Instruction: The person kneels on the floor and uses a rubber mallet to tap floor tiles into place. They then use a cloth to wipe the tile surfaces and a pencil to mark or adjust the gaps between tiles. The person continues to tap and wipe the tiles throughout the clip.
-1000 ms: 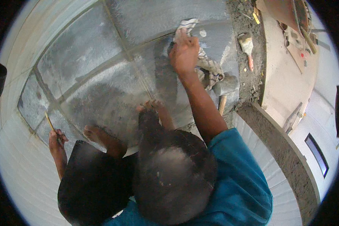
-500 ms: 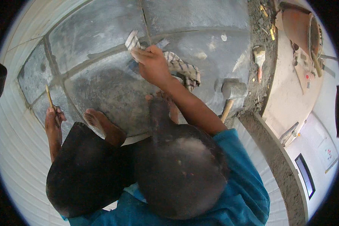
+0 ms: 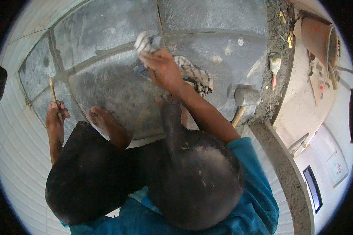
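Note:
My right hand (image 3: 164,70) is closed with a bunched pale striped cloth (image 3: 144,42) at its fingertips, just over the grey floor tiles (image 3: 106,88) near a joint. A checked cloth (image 3: 202,78) lies to the right beneath that wrist; whether the two are one piece is hidden by the hand. Something small and dark blue (image 3: 140,69) shows by the fingers, too unclear to name. On the left, my left hand (image 3: 57,119) grips a thin yellowish stick (image 3: 52,88), pointing up and away; its tip is too small to tell what kind.
A grey-headed mallet (image 3: 247,96) with a wooden handle lies on the tiles at right. Beyond it a paintbrush (image 3: 275,64) rests on a rough mortar strip (image 3: 280,35). White ribbed wall (image 3: 15,129) curves along the left. My bare foot (image 3: 111,127) stands on the tiles.
The view has shifted slightly, so the floor appears farther right. In my right hand, the cloth has turned and bunched up more. My left hand still holds the stick.

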Tool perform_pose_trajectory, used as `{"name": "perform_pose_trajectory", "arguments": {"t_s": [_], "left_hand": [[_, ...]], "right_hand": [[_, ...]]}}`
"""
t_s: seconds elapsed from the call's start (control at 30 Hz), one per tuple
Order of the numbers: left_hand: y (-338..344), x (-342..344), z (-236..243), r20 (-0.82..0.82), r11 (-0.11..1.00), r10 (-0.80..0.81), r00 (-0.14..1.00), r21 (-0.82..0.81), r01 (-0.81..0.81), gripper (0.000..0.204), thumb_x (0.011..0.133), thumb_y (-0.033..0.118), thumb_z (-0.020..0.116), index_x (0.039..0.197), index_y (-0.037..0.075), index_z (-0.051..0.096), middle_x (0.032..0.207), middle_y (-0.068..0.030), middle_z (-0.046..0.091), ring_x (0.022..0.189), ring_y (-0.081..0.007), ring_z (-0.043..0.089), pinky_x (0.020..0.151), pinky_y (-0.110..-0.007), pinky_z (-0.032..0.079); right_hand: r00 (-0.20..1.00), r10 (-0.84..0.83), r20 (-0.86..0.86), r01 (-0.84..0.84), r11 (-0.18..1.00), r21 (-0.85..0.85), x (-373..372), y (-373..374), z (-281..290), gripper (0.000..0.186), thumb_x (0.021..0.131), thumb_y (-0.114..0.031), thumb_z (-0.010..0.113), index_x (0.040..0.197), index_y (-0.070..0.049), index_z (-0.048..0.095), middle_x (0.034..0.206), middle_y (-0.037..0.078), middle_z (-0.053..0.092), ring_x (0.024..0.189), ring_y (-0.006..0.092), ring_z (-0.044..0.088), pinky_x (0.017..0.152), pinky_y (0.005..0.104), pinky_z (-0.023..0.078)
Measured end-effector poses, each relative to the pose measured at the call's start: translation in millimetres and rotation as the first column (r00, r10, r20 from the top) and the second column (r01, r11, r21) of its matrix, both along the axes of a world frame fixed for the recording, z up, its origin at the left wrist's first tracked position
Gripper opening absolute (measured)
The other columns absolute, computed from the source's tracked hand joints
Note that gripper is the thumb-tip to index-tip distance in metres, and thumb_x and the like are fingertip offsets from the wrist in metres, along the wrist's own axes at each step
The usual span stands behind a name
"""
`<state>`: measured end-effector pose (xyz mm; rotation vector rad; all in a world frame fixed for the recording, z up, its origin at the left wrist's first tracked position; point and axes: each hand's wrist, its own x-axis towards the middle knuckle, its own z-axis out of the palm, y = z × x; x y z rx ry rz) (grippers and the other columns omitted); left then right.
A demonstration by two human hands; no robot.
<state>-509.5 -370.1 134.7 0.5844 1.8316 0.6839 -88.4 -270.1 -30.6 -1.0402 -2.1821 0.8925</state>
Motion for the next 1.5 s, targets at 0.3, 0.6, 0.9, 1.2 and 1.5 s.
{"name": "perform_pose_trajectory", "arguments": {"t_s": [0.3,0.6,0.9,1.2,1.5], "left_hand": [[4,16,-1,0.069,0.999,-0.029,0.997,-0.027,0.031,0.034,0.111,0.042,0.047,0.109,0.009,0.056,0.099,-0.0025,0.056,0.082,-0.0135,0.054,0.079,-0.031,0.044],[-2,13,-14,-0.199,0.973,-0.221,0.955,-0.115,0.201,0.036,0.108,0.043,0.050,0.107,0.008,0.059,0.092,-0.0024,0.058,0.083,-0.0143,0.055,0.077,-0.030,0.042],[-1,79,-111,-0.440,0.659,-0.690,0.574,-0.054,0.750,0.029,0.094,0.024,0.072,0.115,0.007,0.062,0.115,-0.0166,0.061,0.107,-0.0346,0.059,0.095,-0.045,0.047],[136,101,-95,-0.790,0.354,-0.575,0.213,-0.006,0.935,0.060,0.090,0.031,0.075,0.144,0.013,0.055,0.152,-0.0144,0.049,0.140,-0.0381,0.046,0.116,-0.050,0.037],[272,172,-122,-0.641,-0.087,-0.691,-0.334,-0.385,0.919,0.059,0.096,0.028,0.069,0.150,0.012,0.051,0.155,-0.0145,0.048,0.138,-0.0384,0.049,0.119,-0.050,0.037]], "right_hand": [[0.985,-0.123,0.121,0.105,0.984,0.146,-24,9,-2,0.062,0.077,-0.001,0.065,0.139,-0.011,0.061,0.144,0.007,0.061,0.120,0.0327,0.058,0.104,0.0473,0.048],[0.895,-0.250,0.369,0.189,0.963,0.194,55,19,18,0.058,0.078,0.003,0.062,0.134,-0.011,0.065,0.138,0.007,0.067,0.110,0.0320,0.065,0.098,0.0424,0.049],[0.758,-0.227,0.611,0.317,0.948,-0.041,153,-80,86,0.058,0.077,-0.003,0.066,0.135,-0.008,0.062,0.126,0.014,0.067,0.107,0.0361,0.061,0.097,0.0481,0.045],[0.320,-0.803,0.503,0.942,0.214,-0.259,272,-159,84,0.069,0.103,-0.030,0.064,0.156,-0.002,0.031,0.137,0.022,0.045,0.119,0.0307,0.054,0.094,0.0434,0.052],[0.451,-0.737,0.503,0.889,0.422,-0.177,282,-177,70,0.070,0.102,-0.013,0.064,0.158,-0.006,0.023,0.127,0.016,0.051,0.110,0.0221,0.056,0.088,0.0366,0.051]]}}
